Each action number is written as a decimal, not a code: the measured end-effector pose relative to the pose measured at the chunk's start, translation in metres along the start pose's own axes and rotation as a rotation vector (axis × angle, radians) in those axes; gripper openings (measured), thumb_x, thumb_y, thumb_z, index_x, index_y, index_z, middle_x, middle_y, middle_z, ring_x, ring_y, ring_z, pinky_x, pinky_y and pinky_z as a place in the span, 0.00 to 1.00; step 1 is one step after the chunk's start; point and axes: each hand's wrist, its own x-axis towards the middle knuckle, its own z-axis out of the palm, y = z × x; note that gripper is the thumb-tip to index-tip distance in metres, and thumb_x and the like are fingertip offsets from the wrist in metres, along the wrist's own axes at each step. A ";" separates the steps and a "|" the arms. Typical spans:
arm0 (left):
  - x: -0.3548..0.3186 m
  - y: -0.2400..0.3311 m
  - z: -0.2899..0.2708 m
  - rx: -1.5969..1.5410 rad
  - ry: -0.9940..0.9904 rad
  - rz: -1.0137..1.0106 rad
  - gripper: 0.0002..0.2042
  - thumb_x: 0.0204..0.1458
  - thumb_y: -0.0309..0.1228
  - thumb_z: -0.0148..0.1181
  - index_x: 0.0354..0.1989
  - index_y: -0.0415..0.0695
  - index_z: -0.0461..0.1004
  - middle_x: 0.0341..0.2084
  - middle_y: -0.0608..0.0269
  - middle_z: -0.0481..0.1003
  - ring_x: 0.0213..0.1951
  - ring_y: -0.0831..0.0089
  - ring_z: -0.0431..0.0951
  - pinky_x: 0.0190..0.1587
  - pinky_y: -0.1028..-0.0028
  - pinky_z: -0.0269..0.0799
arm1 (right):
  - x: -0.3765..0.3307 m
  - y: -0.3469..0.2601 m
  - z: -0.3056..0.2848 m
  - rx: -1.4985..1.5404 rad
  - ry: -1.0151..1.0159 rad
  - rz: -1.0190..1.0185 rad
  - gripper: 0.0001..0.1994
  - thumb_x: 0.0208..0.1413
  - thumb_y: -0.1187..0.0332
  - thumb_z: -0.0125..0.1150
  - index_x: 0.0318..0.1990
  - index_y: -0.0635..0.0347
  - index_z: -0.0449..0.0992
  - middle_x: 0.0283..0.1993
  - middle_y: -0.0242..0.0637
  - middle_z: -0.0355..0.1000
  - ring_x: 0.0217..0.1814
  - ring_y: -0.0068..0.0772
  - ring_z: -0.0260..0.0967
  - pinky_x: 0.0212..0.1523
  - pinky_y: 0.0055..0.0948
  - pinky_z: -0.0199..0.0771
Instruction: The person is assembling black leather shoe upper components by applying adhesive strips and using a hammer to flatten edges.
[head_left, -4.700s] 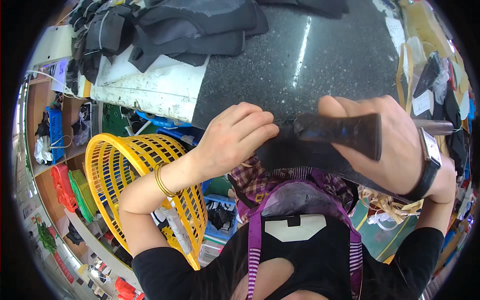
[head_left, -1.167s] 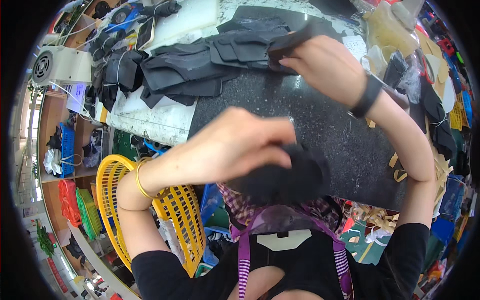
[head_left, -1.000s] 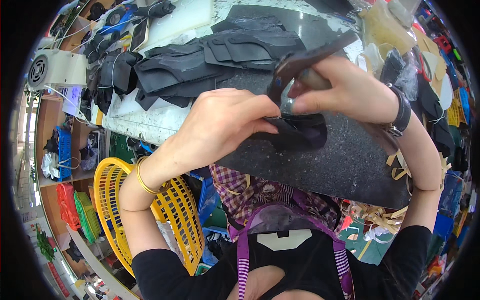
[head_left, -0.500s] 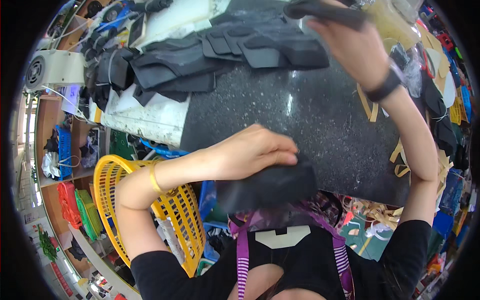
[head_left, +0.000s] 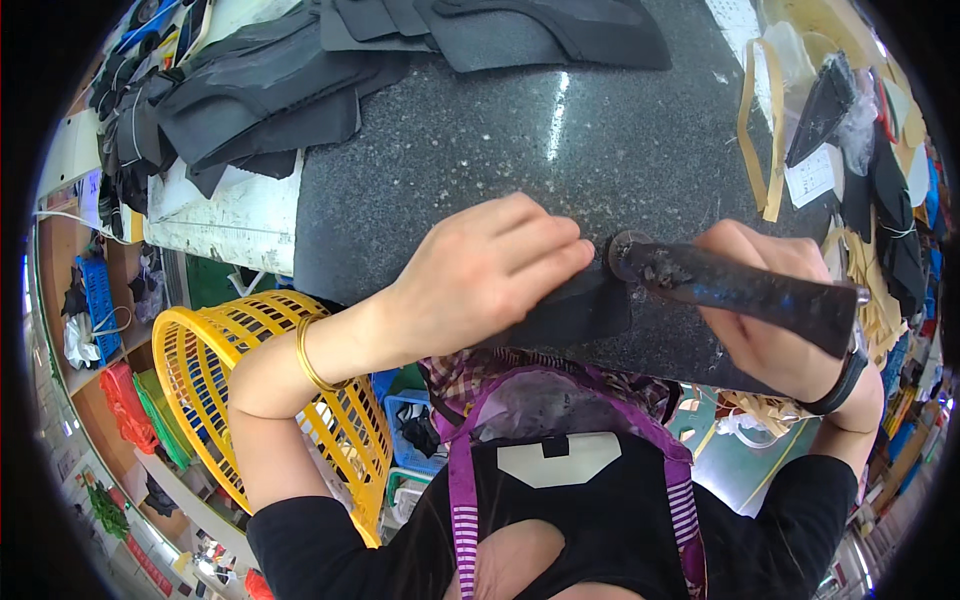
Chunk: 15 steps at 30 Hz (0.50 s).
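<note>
My left hand (head_left: 490, 275) is closed, its fingertips pressed together at the edge of a black flat piece of material (head_left: 585, 315) that lies along the table's near edge. Much of that piece is hidden behind the hand. In my right hand (head_left: 765, 290) is a dark, worn hammer (head_left: 740, 285), gripped along its handle. The hammer's round head is low over the table, just right of my left fingertips and beside the black piece; whether it touches cannot be made out.
Overlapping black cut pieces (head_left: 270, 95) lie along the far left of the dark speckled table (head_left: 480, 140). Tan strips (head_left: 765, 130), clear plastic and paper are on the right. A yellow basket (head_left: 220, 320) stands at my left, with a blue crate (head_left: 415, 425) below the table edge.
My right hand has brought the hammer down from the far right toward my left fingertips. The black piece, blurred and raised before, now lies at the table edge. The view has shifted.
</note>
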 end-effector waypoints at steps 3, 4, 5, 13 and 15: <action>0.000 0.006 0.002 0.051 -0.012 0.041 0.15 0.37 0.24 0.62 0.38 0.37 0.76 0.32 0.61 0.73 0.32 0.65 0.74 0.30 0.70 0.73 | 0.005 -0.005 -0.008 0.098 -0.068 0.099 0.07 0.42 0.78 0.61 0.31 0.62 0.71 0.28 0.44 0.68 0.28 0.48 0.69 0.28 0.36 0.66; 0.000 0.008 0.002 0.068 -0.004 0.034 0.16 0.36 0.24 0.61 0.39 0.37 0.76 0.32 0.61 0.72 0.32 0.65 0.74 0.30 0.70 0.73 | 0.005 -0.008 -0.008 0.006 -0.045 0.079 0.08 0.41 0.77 0.61 0.30 0.61 0.71 0.28 0.43 0.68 0.29 0.48 0.69 0.29 0.36 0.65; 0.001 0.010 0.001 0.063 -0.007 0.027 0.16 0.36 0.24 0.61 0.39 0.37 0.76 0.32 0.61 0.72 0.32 0.65 0.74 0.30 0.70 0.73 | 0.007 -0.011 -0.008 -0.086 -0.021 0.058 0.08 0.40 0.76 0.62 0.30 0.60 0.70 0.28 0.43 0.68 0.29 0.48 0.69 0.29 0.37 0.65; -0.003 0.002 -0.019 -0.057 -0.148 -0.020 0.17 0.32 0.24 0.57 0.37 0.35 0.75 0.34 0.57 0.72 0.35 0.62 0.74 0.33 0.70 0.73 | 0.023 -0.007 -0.012 -0.042 -0.090 0.115 0.09 0.41 0.71 0.61 0.32 0.60 0.70 0.28 0.41 0.68 0.30 0.48 0.69 0.31 0.36 0.65; -0.007 0.008 -0.017 -0.025 -0.144 0.005 0.17 0.30 0.24 0.57 0.35 0.35 0.75 0.35 0.56 0.72 0.36 0.60 0.74 0.33 0.70 0.73 | 0.021 -0.033 -0.009 -0.303 0.062 0.131 0.09 0.41 0.73 0.60 0.32 0.60 0.70 0.26 0.43 0.68 0.30 0.49 0.69 0.31 0.36 0.66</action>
